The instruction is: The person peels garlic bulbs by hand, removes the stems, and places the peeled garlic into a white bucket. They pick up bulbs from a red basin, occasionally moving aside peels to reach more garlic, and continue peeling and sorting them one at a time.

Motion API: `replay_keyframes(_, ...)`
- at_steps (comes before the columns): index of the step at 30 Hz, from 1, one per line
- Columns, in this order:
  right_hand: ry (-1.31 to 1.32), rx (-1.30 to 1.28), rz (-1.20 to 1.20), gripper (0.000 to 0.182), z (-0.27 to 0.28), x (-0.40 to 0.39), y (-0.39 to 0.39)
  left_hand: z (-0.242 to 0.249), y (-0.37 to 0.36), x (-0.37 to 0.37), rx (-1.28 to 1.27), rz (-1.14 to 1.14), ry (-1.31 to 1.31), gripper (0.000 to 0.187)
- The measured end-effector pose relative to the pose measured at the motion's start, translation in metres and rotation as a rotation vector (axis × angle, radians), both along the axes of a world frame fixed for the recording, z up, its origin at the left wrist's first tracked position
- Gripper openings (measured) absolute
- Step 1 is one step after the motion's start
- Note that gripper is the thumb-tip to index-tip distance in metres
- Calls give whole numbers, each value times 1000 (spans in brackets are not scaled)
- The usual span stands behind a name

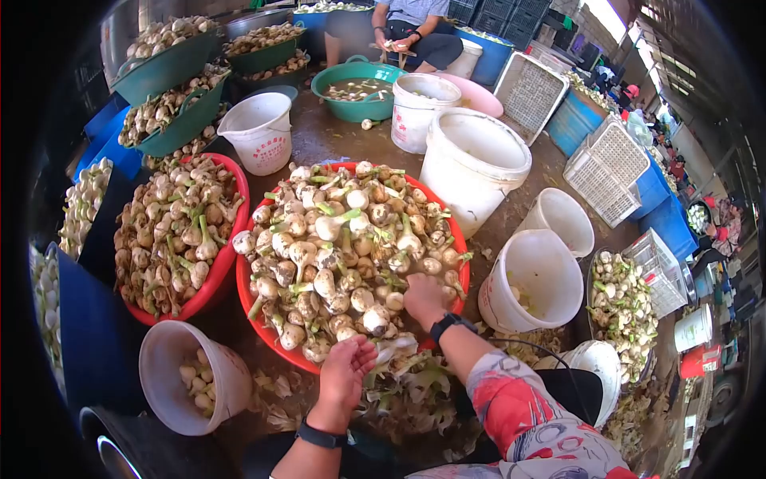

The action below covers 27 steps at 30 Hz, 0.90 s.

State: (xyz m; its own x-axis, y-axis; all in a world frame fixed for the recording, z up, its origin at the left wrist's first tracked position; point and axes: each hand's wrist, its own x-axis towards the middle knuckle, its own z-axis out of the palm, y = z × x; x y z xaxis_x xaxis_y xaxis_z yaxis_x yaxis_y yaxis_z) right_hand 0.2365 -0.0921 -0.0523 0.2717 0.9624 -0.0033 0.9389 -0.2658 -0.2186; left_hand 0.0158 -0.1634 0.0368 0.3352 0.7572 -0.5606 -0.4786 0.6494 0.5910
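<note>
A wide red basin in front of me is heaped with muddy garlic bulbs, several with green stem stubs. My right hand reaches in at the basin's near right side, among bulbs and brownish water. Its fingertips are hidden there, so I cannot see whether they grip a bulb. Just outside the near rim, my left hand is raised with fingers stretched out and nothing in it. Peeled skins and leaves lie below and between my hands.
A second red basin of garlic stands left. A white bucket with peeled cloves is at near left; white buckets line the right. Behind, a seated person works beside a green tub. Crates stand far right.
</note>
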Motion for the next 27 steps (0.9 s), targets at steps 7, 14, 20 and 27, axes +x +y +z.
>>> replay_keyframes(7, 410, 117, -14, 32, 44, 8, 26, 2, -7, 0, 147, 21, 125, 21)
replay_keyframes(14, 2004, -116, -303, 30, 129, -101, -66, 23, -16, 18, 864, 241, 78, 45)
replay_keyframes(20, 1157, -41, 491, 34, 148, -99, -110, 19, -15, -4, 494, 535, -110, 25)
replay_keyframes(27, 414, -121, 383, 37, 140, -76, -101, 18, -14, -12, 632, 483, 238, 28)
